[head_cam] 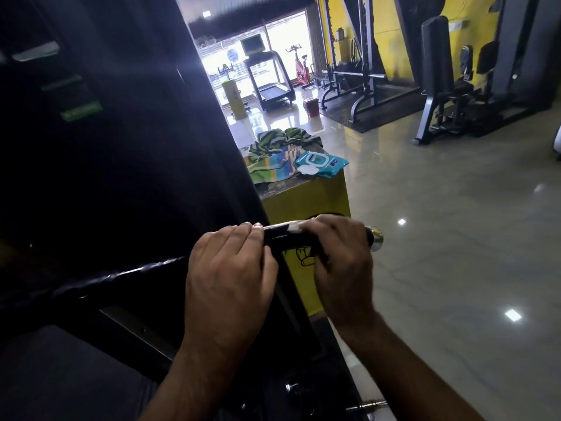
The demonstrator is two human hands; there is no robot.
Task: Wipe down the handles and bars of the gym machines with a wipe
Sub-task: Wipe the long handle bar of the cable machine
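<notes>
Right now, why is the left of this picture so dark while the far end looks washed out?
Head view: the windows blow out white behind the treadmill, so the machine frame nearby falls almost black. Head view again: light glares as white spots on the glossy floor. The left hand and right hand on the handle look fairly sharp.

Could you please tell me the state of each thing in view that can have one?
Left hand: grips the black handle bar with chrome end cap.
Right hand: holds a small white wipe round that bar.
Blue wipes pack: white lid flipped open, lying on the yellow box.
Striped colourful towel: crumpled on the same box.
</notes>
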